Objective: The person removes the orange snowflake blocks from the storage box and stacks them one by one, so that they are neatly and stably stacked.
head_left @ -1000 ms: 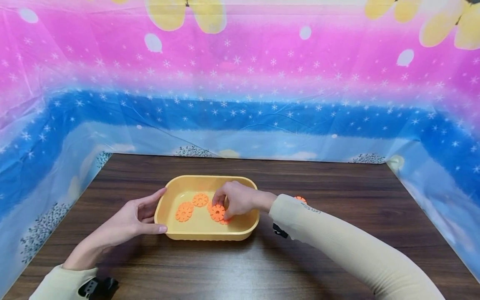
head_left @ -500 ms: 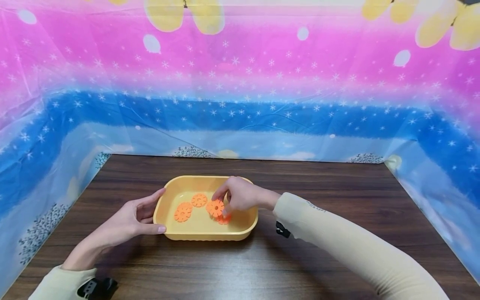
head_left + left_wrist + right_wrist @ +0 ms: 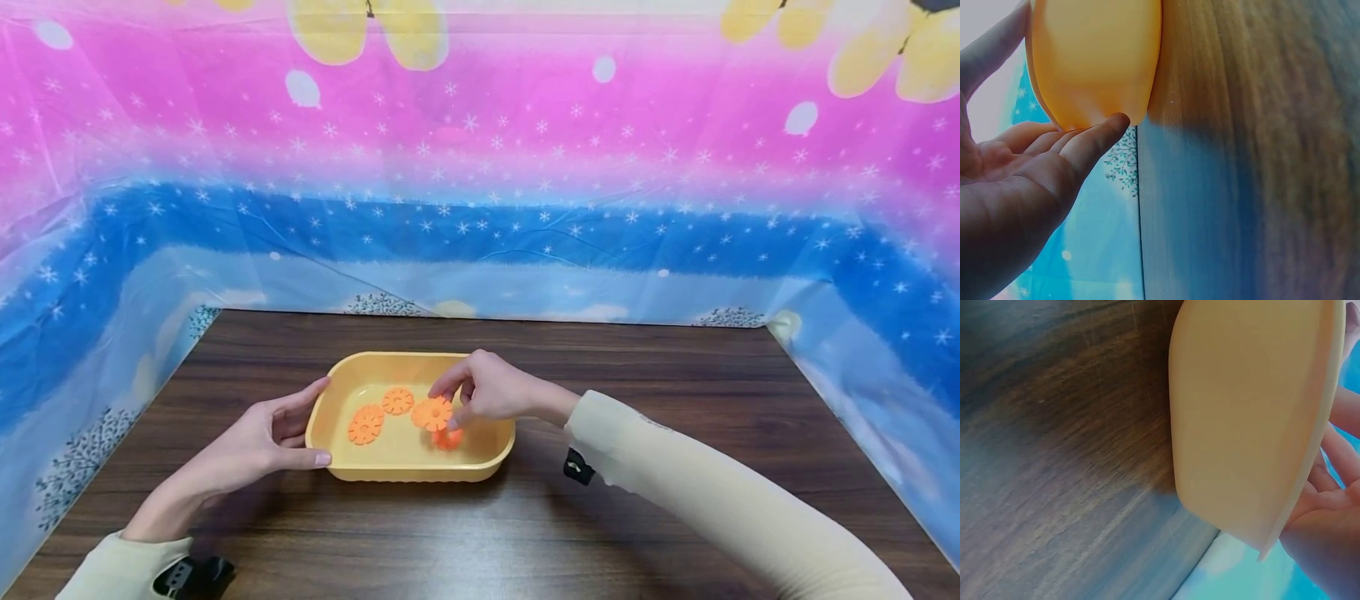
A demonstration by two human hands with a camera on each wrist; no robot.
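A yellow plastic tub with rounded corners sits on the table. My left hand holds its left end, thumb at the front corner and fingers at the back; the left wrist view shows the fingertips against the tub wall. My right hand reaches over the right rim and pinches an orange notched snowflake disc, which overlaps another orange piece. Below it in the tub lies an orange disc. Further left are a single disc and two overlapping discs. In the right wrist view, the tub's outer wall hides the discs.
The dark wood-grain table extends all around the tub. A pink and blue patterned cloth hangs along the back and both sides. The right sleeve crosses the table's right part.
My right hand has lifted the pinched disc a little and drawn slightly back to the right. An orange piece that showed behind the right sleeve is now out of sight. The left hand stays put.
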